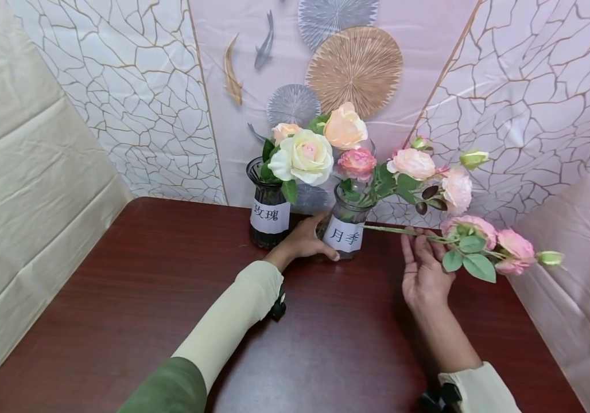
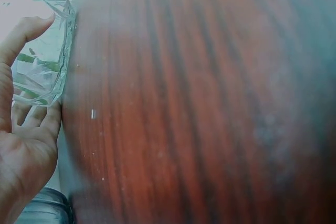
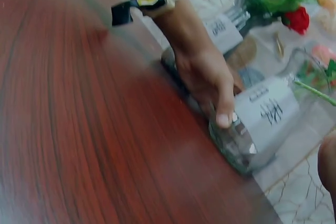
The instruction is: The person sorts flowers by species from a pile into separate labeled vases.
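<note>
My left hand (image 1: 305, 238) grips the lower part of a clear glass vase (image 1: 352, 213) with a white label; in the left wrist view, thumb and fingers curve round its glass base (image 2: 65, 51). Pink and pale peach flowers (image 1: 411, 164) stand in this vase and lean right. To its right, my right hand (image 1: 427, 278) holds a pink flower spray (image 1: 473, 226) by its green stem, palm turned up. The spray lies almost level, its blooms and a bud pointing right. Its stem end overlaps the label's edge in the head view and comes near the mouth in the right wrist view.
Left of the clear vase stands a dark ribbed glass vase (image 1: 269, 238), also labelled, holding a cream rose (image 1: 305, 158) and peach roses. Both vases are near the back edge of the brown wooden table (image 1: 326, 350). Patterned cloth (image 1: 160, 103) hangs behind it.
</note>
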{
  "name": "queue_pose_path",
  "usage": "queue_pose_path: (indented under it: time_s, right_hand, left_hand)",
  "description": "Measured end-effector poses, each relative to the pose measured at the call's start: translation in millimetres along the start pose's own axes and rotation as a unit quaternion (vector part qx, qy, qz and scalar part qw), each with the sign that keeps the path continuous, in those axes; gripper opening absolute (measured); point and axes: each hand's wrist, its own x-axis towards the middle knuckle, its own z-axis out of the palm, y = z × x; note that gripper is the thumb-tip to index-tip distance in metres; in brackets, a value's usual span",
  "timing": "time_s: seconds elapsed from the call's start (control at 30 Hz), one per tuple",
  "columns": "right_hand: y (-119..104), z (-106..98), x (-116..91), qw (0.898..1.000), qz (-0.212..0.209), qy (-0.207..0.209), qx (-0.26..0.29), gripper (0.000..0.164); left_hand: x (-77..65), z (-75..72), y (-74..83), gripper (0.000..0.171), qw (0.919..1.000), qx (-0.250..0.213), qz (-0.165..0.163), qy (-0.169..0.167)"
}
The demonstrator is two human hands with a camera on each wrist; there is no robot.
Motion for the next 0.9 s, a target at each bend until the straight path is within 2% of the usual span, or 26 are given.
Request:
queue_pose_path:
  time_s: [0.23, 0.37, 0.57, 0.73, 0.9]
  right_hand:
    - [10, 19, -9, 0.998, -0.056, 0.011, 0.012, 0.019]
    - [17, 32, -7, 0.995, -0.095, 0.006, 0.001, 0.019]
    - [26, 48, -4, 0.992, -0.128, 0.010, -0.003, 0.022]
    - [39, 54, 3, 0.984, -0.173, -0.009, -0.048, 0.017]
    - [55, 56, 9, 0.971, -0.209, -0.043, -0.108, 0.012]
  left_hand:
    - [0.5, 0.5, -0.8, 0.131, 1.0000, -0.001, 0.001, -0.005]
    - [0.8, 0.5, -1.5, 0.131, 1.0000, -0.002, 0.008, -0.001]
    - [0.5, 1.0, -1.8, 0.132, 1.0000, -0.004, 0.007, -0.002]
    - [-0.4, 0.5, -1.7, 0.130, 1.0000, -0.002, 0.007, -0.002]
    - [-0.8, 0.1, -1.1, 0.130, 1.0000, -0.004, 0.008, -0.003]
